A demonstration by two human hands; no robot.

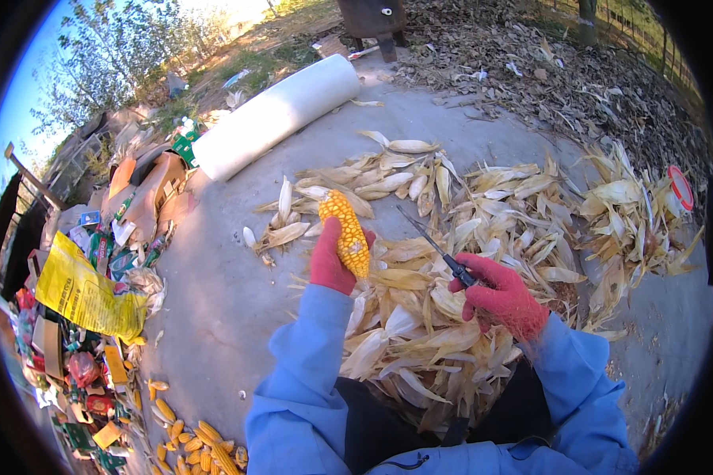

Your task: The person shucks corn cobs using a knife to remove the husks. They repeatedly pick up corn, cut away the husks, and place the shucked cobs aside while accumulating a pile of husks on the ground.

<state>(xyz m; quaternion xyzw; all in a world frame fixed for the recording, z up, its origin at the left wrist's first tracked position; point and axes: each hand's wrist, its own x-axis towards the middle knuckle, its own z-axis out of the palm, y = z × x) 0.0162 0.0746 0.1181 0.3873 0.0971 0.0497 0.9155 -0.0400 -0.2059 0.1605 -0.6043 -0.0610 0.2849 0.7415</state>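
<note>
My left hand [331, 261], in a red glove, holds a husked ear of yellow corn [346, 234] upright and slightly tilted. To its right, my right hand [499, 294], gloved in red too, grips the dark handle of a screwdriver-like tool [431, 240] with a long thin metal shaft pointing up and left. The shaft and the ear are apart. Dry corn husks [416, 344] lie heaped beneath and between both hands. At the lower left, a pile of husked ears [205, 448] rests on the concrete ground.
A large white roll [279, 116] lies at the upper left. Cardboard, bottles and a yellow printed bag [89, 288] form a litter heap along the left. More husks [624, 208] and a red-rimmed round object [680, 187] are at right. A rusty metal vessel [373, 21] stands at the top.
</note>
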